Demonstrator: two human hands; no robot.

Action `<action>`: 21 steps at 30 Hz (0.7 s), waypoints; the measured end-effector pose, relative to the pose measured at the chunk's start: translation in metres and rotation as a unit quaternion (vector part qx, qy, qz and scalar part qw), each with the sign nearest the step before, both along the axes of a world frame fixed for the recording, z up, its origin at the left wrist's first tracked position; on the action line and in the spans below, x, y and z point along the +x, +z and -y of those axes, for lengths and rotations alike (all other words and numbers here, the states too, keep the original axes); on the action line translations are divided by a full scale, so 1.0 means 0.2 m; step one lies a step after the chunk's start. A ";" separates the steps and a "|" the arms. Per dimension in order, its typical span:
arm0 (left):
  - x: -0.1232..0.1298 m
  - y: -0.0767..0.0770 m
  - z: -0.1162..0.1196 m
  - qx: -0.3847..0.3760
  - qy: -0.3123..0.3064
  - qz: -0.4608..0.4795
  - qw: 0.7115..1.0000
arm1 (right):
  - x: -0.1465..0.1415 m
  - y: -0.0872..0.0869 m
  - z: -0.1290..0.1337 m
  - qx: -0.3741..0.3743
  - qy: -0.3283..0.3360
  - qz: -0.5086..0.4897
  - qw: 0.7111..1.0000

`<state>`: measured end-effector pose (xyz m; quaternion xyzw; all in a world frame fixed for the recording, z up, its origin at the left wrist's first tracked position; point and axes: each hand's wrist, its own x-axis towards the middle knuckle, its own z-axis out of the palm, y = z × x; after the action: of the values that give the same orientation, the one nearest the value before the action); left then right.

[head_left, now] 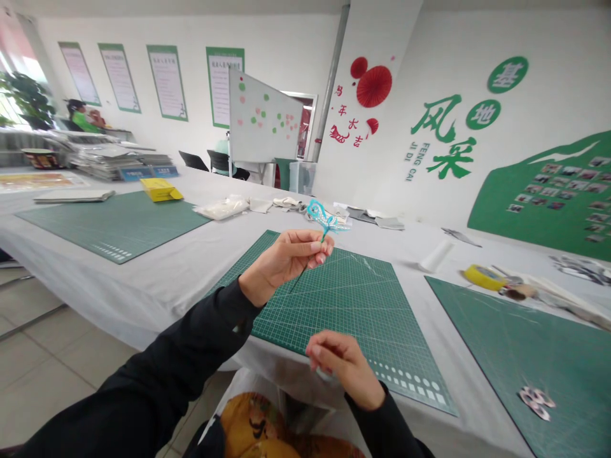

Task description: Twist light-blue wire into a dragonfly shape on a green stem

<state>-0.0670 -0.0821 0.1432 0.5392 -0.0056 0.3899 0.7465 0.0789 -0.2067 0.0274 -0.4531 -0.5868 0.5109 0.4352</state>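
My left hand (298,254) is raised over the middle cutting mat (344,305). Its thumb and fingers pinch the thin green stem of a turquoise ornament (324,217) with curled, wing-like loops and pale, bead-like dots. The dark end of the stem slants down below the hand. Lower down, my right hand (341,362) hovers by the near edge of the same mat, fingers curled in toward the thumb. A pale blur shows beneath those fingers, and I cannot make out whether they hold it.
Further green mats lie left (119,222) and right (534,356), the right one carrying a small pinkish cutout (537,402). Yellow tape (484,277) and a white roll (436,256) are at right. Behind are a plastic bag (222,208), a yellow packet (161,189) and stacked papers (107,162). A person (83,117) sits far left.
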 end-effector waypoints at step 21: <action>0.07 -0.01 0.06 0.043 -0.038 -0.062 0.996 | 0.04 0.45 -0.05 0.087 -0.103 -0.057 0.989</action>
<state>-0.0533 -0.0932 0.1415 0.5931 0.0034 0.3267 0.7359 0.0875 -0.1958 0.1182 -0.4417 -0.5533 0.4351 0.5563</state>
